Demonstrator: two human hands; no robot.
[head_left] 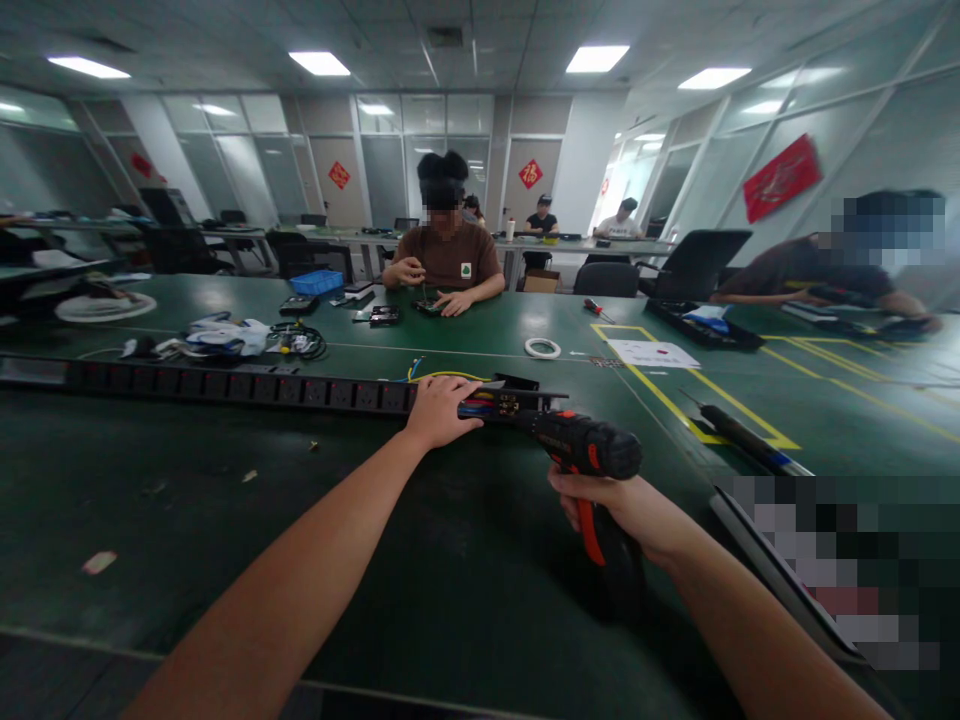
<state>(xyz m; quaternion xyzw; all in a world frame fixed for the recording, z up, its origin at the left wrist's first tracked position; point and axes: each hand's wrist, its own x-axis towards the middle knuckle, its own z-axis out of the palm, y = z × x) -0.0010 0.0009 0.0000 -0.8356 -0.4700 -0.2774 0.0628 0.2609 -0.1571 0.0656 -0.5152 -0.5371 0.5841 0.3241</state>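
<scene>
A long black power strip [337, 392] with a row of sockets lies across the green table. My left hand [442, 412] is wrapped over it near its right end, fingers over the far side and thumb on the near side. Coloured wires [480, 408] and a small circuit board [510, 403] show in the open end beside my thumb. My right hand [600, 495] grips a black and orange cordless drill [589, 445] by its handle. The drill points left, its front end at the strip's open end; whether the bit touches it I cannot tell.
Behind the strip lie bundled cables [300, 340], plastic bags [225, 335], a white tape roll [542, 348] and a blue basket [316, 282]. A soldering iron-like tool [742, 435] and a paper sheet [652, 353] lie right. A person [446, 250] works opposite; another sits at right.
</scene>
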